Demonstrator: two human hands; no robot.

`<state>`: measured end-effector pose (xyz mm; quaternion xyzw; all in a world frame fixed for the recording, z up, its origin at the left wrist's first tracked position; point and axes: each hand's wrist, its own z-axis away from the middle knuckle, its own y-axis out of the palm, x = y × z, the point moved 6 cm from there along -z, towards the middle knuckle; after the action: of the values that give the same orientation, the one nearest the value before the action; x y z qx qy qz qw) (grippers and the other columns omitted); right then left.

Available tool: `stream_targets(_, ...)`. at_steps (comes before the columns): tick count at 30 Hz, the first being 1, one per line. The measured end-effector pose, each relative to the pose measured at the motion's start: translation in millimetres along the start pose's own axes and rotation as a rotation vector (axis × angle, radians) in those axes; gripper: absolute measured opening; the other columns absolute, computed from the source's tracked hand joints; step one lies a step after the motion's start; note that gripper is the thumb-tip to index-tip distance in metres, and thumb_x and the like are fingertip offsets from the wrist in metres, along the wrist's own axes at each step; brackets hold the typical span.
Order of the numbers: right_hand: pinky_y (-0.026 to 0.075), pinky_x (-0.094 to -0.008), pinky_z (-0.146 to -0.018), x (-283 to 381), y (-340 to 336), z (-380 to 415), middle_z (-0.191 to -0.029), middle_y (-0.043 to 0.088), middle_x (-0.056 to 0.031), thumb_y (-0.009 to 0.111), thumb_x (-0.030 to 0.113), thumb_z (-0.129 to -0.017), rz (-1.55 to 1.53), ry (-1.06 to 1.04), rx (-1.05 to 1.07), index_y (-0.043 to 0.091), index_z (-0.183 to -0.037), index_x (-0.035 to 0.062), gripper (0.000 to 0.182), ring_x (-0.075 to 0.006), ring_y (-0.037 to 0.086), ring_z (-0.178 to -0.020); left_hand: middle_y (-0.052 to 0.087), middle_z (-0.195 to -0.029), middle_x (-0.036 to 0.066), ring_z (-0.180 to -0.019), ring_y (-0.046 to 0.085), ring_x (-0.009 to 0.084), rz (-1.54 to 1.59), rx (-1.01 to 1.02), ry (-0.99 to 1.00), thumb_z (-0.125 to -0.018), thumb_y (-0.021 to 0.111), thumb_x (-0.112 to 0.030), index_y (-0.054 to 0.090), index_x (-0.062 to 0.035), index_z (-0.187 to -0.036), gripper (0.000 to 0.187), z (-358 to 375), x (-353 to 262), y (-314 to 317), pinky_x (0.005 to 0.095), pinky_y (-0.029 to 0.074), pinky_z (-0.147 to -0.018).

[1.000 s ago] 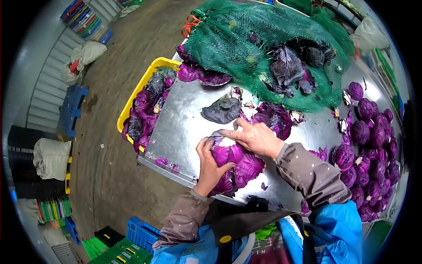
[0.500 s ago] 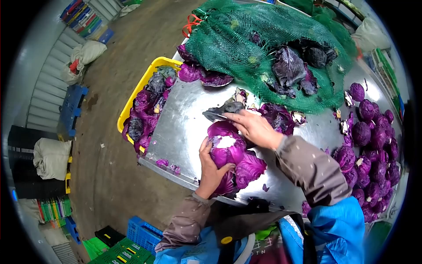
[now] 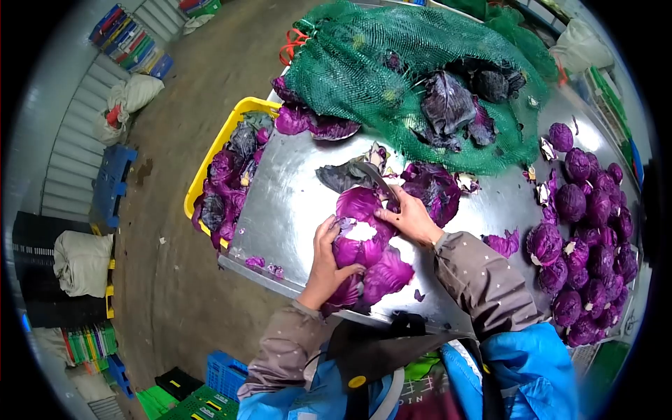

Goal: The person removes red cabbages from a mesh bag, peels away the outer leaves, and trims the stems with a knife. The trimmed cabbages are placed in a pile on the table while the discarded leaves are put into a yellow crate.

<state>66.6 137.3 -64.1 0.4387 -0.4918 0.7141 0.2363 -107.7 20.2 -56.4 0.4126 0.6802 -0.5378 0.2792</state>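
Note:
A red cabbage point(image 3: 360, 241) with a pale cut spot on top rests on loose purple leaves at the near edge of the metal table point(image 3: 280, 203). Around its left side curl the fingers of my left hand point(image 3: 327, 266), thumb on the front. At its upper right my right hand point(image 3: 413, 215) grips a knife point(image 3: 378, 178), its dark curved blade pointing up and left, with the thumb at a leaf. A dark outer leaf point(image 3: 339, 176) lies just beyond the cabbage, and more purple leaves point(image 3: 430, 189) lie past my right hand.
A green mesh bag point(image 3: 392, 84) with dark cabbages covers the table's far side. Many small trimmed cabbages point(image 3: 598, 245) are piled at the right. A yellow crate point(image 3: 203, 175) full of leaves stands beyond the left edge. Blue and green crates point(image 3: 227, 374) sit on the floor below.
My right hand has drawn back toward the cabbage, and the knife now points up and left. A leaf at the cabbage's top is spread outward. The whole view has shifted slightly.

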Motion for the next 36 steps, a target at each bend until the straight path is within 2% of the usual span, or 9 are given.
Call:
stream_targets(4, 0.048, -0.0408, -0.073, -12, 13, 14, -0.081, 0.063, -0.0241, 0.069, 0.013, -0.073, 0.116, 0.074, 0.138, 0.055, -0.112, -0.0037, 0.045, -0.0344, 0.064, -0.079, 0.026, -0.139, 0.019, -0.127, 0.032, 0.0365, -0.197, 0.091, -0.121, -0.058, 0.083, -0.011, 0.039, -0.0062, -0.132, 0.086, -12, -7, -31, 0.0404, 0.032, -0.104)
stream_targets(8, 0.047, -0.0352, -0.064, -6, 39, 41, -0.072, 0.061, -0.0192, 0.064, 0.008, -0.074, -0.345, 0.078, 0.054, 0.056, -0.110, -0.0013, 0.037, -0.0269, 0.060, -0.063, 0.037, -0.130, 0.020, -0.121, 0.039, 0.0367, -0.067, -0.044, -0.419, -0.074, 0.068, -0.008, 0.038, -0.0025, -0.131, 0.065, -10, -23, -41, 0.0395, 0.034, -0.101)
stream_targets(9, 0.047, -0.0341, -0.064, 1, 46, 48, -0.073, 0.060, -0.0191, 0.064, 0.007, -0.075, -0.346, 0.062, 0.015, 0.055, -0.111, -0.0029, 0.039, -0.0243, 0.059, -0.063, 0.040, -0.126, 0.021, -0.117, 0.042, 0.0371, -0.275, -0.089, -0.292, -0.078, 0.066, -0.014, 0.035, 0.0015, -0.131, 0.064, -12, -28, -36, 0.0402, 0.035, -0.100)
stream_targets(12, 0.047, -0.0311, -0.066, 5, 58, 60, -0.075, 0.061, -0.0174, 0.063, 0.006, -0.075, -0.270, -0.102, -0.080, 0.053, -0.113, -0.0070, 0.041, -0.0177, 0.058, -0.066, 0.040, -0.124, 0.022, -0.116, 0.043, 0.0364, -0.360, -0.284, -0.381, -0.067, 0.077, -0.022, 0.033, 0.0014, -0.132, 0.082, -10, -22, -26, 0.0409, 0.036, -0.098)
stream_targets(15, 0.048, -0.0274, -0.067, -49, 47, 62, -0.083, 0.064, -0.0109, 0.065, 0.005, -0.075, -0.515, 0.192, -0.072, 0.054, -0.114, -0.0049, 0.041, -0.0138, 0.059, -0.071, 0.036, -0.126, 0.021, -0.120, 0.038, 0.0343, -0.185, -0.279, -0.422, -0.064, 0.080, -0.024, 0.032, -0.0003, -0.134, 0.088, 4, -5, -35, 0.0406, 0.033, -0.101)
stream_targets(18, 0.049, -0.0325, -0.068, -28, 19, 63, -0.083, 0.064, -0.0161, 0.069, 0.014, -0.076, -0.182, 0.252, 0.099, 0.052, -0.114, -0.0045, 0.046, -0.0211, 0.063, -0.075, 0.031, -0.129, 0.020, -0.122, 0.035, 0.0347, -0.268, -0.166, -0.349, -0.063, 0.081, -0.028, 0.029, -0.0053, -0.138, 0.094, 14, -14, -37, 0.0424, 0.032, -0.102)
stream_targets(20, 0.048, -0.0437, -0.071, 7, -4, 53, -0.097, 0.057, -0.0200, 0.064, 0.028, -0.082, 0.140, -0.129, -0.117, 0.050, -0.119, 0.0010, 0.048, -0.0396, 0.060, -0.075, 0.031, -0.130, 0.020, -0.121, 0.036, 0.0358, -0.243, -0.140, -0.377, -0.061, 0.082, -0.030, 0.028, -0.0087, -0.140, 0.098, 13, -19, -36, 0.0428, 0.033, -0.102)
stream_targets(25, 0.050, -0.0382, -0.054, 85, 1, 54, -0.102, 0.053, -0.0112, 0.054, 0.012, -0.085, 0.319, -0.476, 0.074, 0.046, -0.132, 0.0240, 0.049, -0.0300, 0.060, -0.064, 0.036, -0.127, 0.021, -0.118, 0.040, 0.0350, -0.170, -0.219, -0.331, -0.059, 0.084, -0.030, 0.027, 0.0006, -0.136, 0.101, 11, -25, -29, 0.0416, 0.034, -0.100)
stream_targets(36, 0.047, -0.0318, -0.044, 96, 27, 24, -0.090, 0.054, -0.0127, 0.052, 0.010, -0.079, 0.773, -0.621, 0.090, 0.052, -0.127, 0.0214, 0.049, -0.0204, 0.062, -0.055, 0.036, -0.132, 0.025, -0.123, 0.036, 0.0398, -0.252, -0.194, -0.297, -0.061, 0.082, -0.024, 0.028, 0.0052, -0.134, 0.096, 1, -22, -13, 0.0440, 0.030, -0.104)
